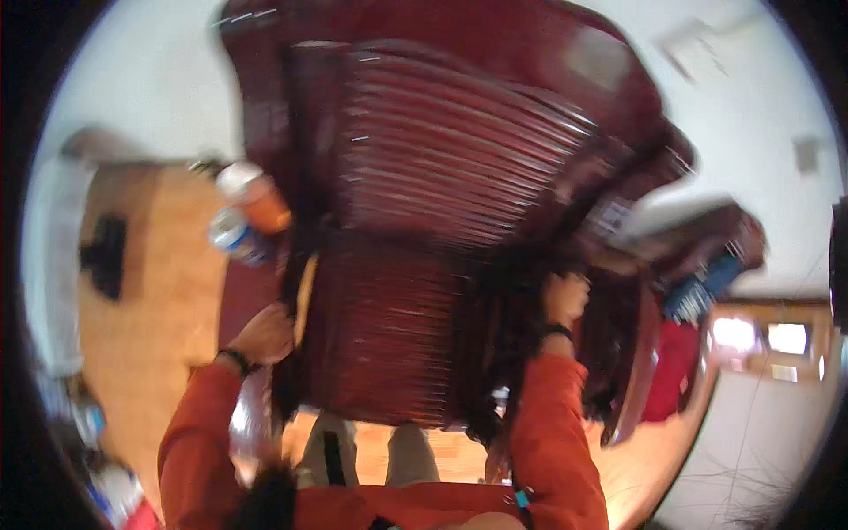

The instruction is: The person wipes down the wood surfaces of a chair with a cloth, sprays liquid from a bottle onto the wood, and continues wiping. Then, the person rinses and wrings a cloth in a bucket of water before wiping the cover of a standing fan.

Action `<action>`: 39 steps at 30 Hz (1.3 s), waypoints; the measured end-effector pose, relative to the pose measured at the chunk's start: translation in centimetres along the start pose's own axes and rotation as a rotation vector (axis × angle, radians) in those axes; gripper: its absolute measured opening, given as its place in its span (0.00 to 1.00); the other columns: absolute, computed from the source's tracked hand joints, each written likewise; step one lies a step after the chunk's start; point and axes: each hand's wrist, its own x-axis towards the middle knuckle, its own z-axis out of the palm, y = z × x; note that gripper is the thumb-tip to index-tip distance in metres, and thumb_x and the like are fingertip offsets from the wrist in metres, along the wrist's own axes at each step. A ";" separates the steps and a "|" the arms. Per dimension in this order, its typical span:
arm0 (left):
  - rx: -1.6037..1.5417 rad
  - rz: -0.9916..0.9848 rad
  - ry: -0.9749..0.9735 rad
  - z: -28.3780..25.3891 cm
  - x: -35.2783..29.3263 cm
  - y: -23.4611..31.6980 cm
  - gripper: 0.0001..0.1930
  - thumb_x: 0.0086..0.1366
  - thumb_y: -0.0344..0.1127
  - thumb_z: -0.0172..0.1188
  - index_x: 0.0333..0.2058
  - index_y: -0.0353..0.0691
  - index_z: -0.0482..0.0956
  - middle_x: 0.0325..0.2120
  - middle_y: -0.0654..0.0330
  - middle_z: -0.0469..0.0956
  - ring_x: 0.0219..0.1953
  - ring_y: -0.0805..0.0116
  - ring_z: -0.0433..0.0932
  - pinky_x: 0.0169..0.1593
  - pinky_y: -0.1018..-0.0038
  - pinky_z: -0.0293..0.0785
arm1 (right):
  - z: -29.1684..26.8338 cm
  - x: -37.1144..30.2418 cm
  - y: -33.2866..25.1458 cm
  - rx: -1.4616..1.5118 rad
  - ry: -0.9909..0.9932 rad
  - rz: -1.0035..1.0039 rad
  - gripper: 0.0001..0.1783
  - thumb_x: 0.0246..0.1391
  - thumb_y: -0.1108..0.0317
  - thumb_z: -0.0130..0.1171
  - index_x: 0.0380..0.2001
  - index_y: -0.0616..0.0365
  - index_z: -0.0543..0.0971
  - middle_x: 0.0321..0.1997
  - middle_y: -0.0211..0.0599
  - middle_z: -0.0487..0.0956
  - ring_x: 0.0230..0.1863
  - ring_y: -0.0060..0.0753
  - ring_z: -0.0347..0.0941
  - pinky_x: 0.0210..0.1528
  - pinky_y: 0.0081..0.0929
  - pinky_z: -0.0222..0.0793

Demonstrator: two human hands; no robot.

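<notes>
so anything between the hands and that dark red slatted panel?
Nothing visible. The left hand grips the dark red slatted panel at its left edge; the right hand holds its right side. Picture is blurred.

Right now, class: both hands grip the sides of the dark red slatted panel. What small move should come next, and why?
Probably steady it level: the left hand and right hand hold opposite edges of the dark red slatted panel, which looks tilted and blurred, close to two bottles.

walls: white (159, 79) | floor: light wood (159, 291) | window: bright, wood-framed (768, 340)
</notes>
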 end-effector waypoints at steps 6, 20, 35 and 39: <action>-0.068 0.008 0.208 2.9 -1.1 -0.6 0.08 0.47 0.39 0.54 0.18 0.42 0.75 0.22 0.61 0.72 0.35 0.63 0.70 0.53 0.68 0.60 | 2.6 -10.8 11.4 0.108 0.116 -0.272 0.24 0.49 0.64 0.52 0.50 0.61 0.67 0.52 0.59 0.68 0.47 0.60 0.69 0.48 0.48 0.67; -0.398 -0.165 0.478 1.7 -0.2 2.5 0.09 0.53 0.35 0.53 0.30 0.40 0.79 0.30 0.58 0.76 0.39 0.58 0.73 0.47 0.64 0.66 | 2.3 -24.6 13.0 0.023 -0.042 -0.028 0.26 0.44 0.66 0.53 0.48 0.62 0.62 0.42 0.63 0.69 0.40 0.62 0.72 0.42 0.48 0.72; -0.997 -0.915 0.610 5.2 -27.1 23.2 0.11 0.56 0.32 0.56 0.38 0.37 0.79 0.33 0.49 0.79 0.35 0.54 0.78 0.39 0.65 0.74 | -1.4 -38.5 4.1 0.845 -0.531 -0.298 0.19 0.46 0.68 0.51 0.43 0.65 0.75 0.36 0.40 0.76 0.36 0.37 0.70 0.42 0.32 0.66; -1.122 -1.022 0.503 7.0 -32.4 24.9 0.11 0.56 0.32 0.56 0.37 0.37 0.79 0.30 0.51 0.79 0.29 0.57 0.78 0.34 0.67 0.74 | -7.2 -46.8 -7.7 1.015 -0.663 -0.595 0.25 0.48 0.69 0.52 0.52 0.62 0.70 0.49 0.52 0.74 0.49 0.42 0.71 0.53 0.31 0.63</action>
